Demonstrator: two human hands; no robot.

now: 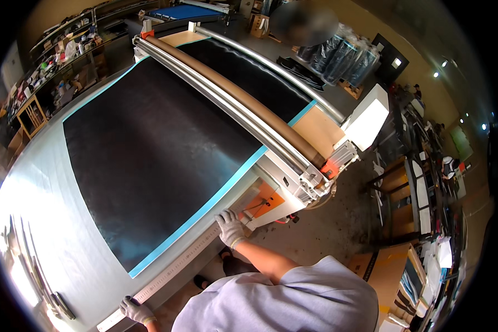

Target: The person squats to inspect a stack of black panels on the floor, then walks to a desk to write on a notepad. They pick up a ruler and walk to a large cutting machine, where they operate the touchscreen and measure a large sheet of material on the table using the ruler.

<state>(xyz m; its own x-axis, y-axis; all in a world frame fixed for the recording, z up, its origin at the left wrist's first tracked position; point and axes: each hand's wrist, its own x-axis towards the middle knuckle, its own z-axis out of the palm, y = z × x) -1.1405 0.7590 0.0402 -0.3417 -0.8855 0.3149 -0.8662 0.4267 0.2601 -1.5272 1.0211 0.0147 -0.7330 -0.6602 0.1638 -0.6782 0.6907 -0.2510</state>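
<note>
Along the near edge of a wide machine table [44, 182] runs a long pale ruler [177, 259] with fine tick marks. My left hand [138, 311], in a light work glove, is closed around the ruler near its lower-left end. Toward the other end, my gloved right hand [231, 228] grips it with the fingers over its edge. Beyond the ruler lies a large black sheet [160, 160] with a light-blue border strip [199, 217]. The sheet passes beneath a brown roller [249, 105] on a metal crossbar.
A white machine housing [367, 117] stands at the roller's right end. Cluttered shelves [52, 66] fill the far left. Plastic-wrapped rolls [340, 58] stand at the back. At right are racks and an open cardboard box [390, 276]. Long thin strips [36, 265] lie on the table's left.
</note>
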